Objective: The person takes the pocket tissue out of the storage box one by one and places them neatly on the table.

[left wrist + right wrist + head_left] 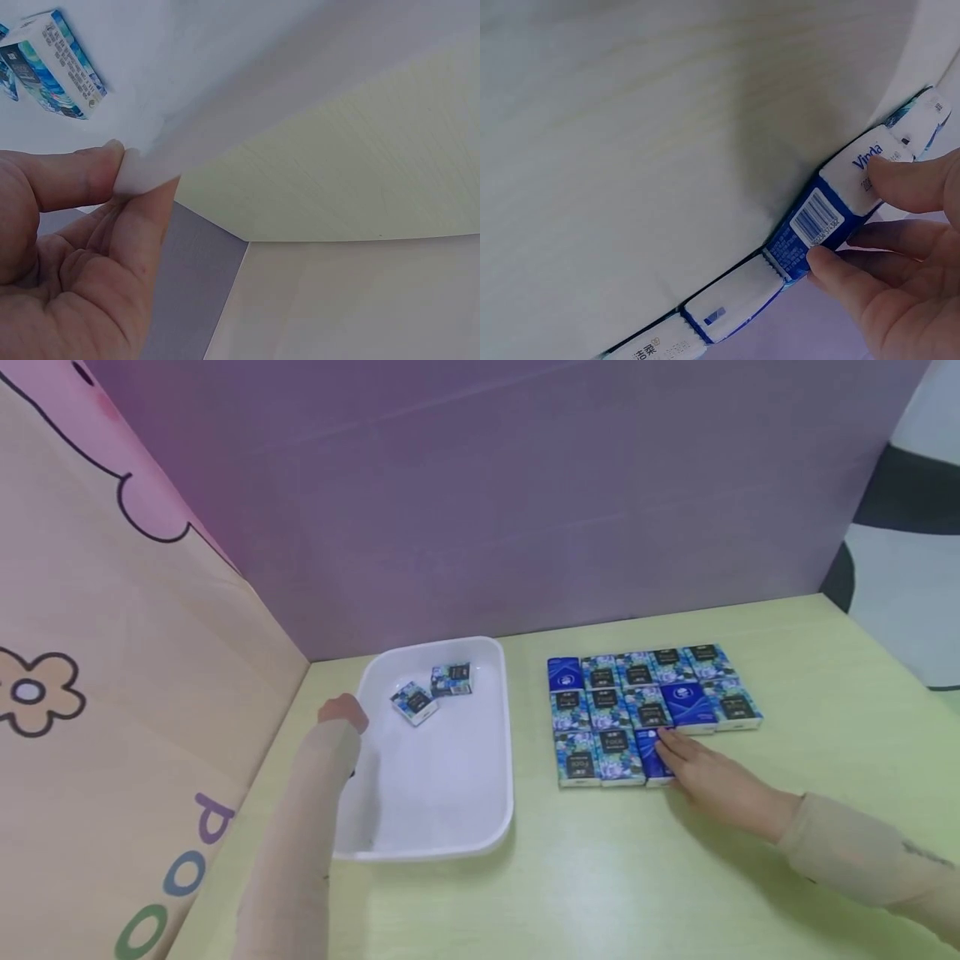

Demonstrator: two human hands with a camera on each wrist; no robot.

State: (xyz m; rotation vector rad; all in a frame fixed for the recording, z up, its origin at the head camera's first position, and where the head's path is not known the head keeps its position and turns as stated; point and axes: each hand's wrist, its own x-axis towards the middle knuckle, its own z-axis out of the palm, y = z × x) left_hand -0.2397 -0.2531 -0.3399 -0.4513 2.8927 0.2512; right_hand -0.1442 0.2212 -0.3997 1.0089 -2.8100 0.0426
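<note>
In the left wrist view my left hand (82,262) pinches the rim of a white plastic tray (427,793) between thumb and fingers. Two floral tissue packs (414,702) lie loose near the tray's far end. My right hand (716,785) holds a blue tissue pack (651,757) at the right end of the front row. Its thumb is on the pack's near end, printed "Vinda" in the right wrist view, with a fingertip by the barcode side. Three rows of tissue packs (607,708), mostly floral with a few plain blue, stand side by side; fingers partly cover the held pack.
The pale green tabletop (570,893) bears both the tray and the rows. A purple partition (525,502) stands behind, touching the far edge. To the left rises a printed panel (112,610), close to my left sleeve.
</note>
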